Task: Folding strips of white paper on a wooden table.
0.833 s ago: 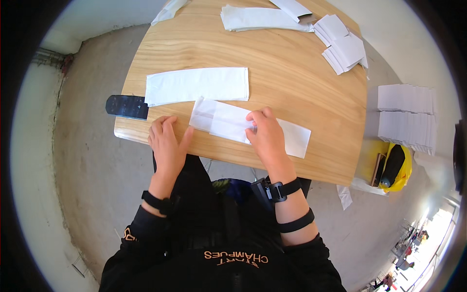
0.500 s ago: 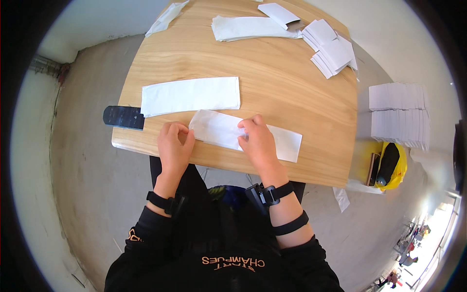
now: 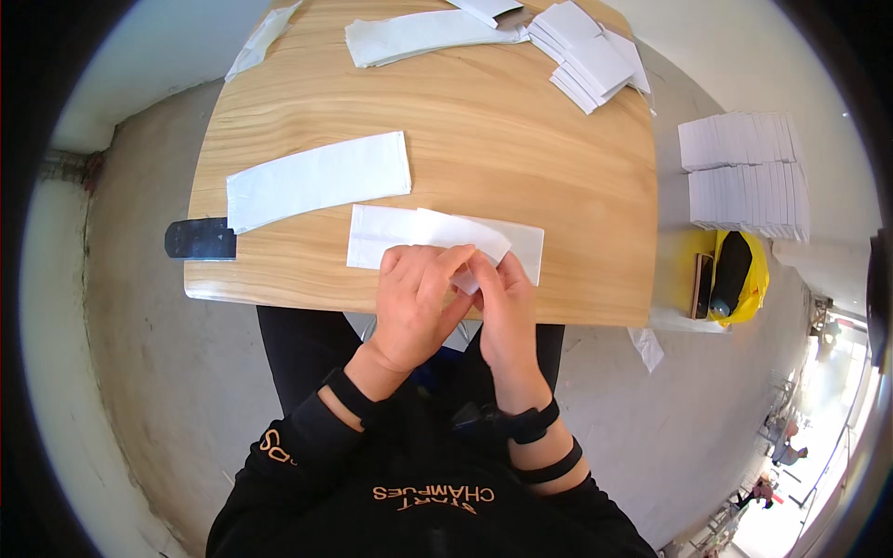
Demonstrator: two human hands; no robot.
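My left hand (image 3: pixel 416 302) and my right hand (image 3: pixel 507 302) are close together at the table's near edge. Their fingertips pinch the near edge of a white paper piece (image 3: pixel 460 234), which is tilted up and looks folded. Below it, a flat white paper strip (image 3: pixel 372 228) lies on the table, its two ends showing on either side. Beyond my left hand rests a low stack of long white strips (image 3: pixel 321 177). My fingers hide part of the held piece, so how it is folded is unclear.
A dark flat bar (image 3: pixel 200 239) juts over the left edge of the wooden table (image 3: pixel 521 153). More white strips (image 3: pixel 419 35) and several folded white pieces (image 3: pixel 591 56) lie at the back. To the right are white stacks (image 3: pixel 744 172) and a yellow bag (image 3: pixel 755 279).
My hands were apart, the right one over the strip's middle. Now they have come together, and a white paper piece is raised between them above a flat strip. The view has shifted slightly.
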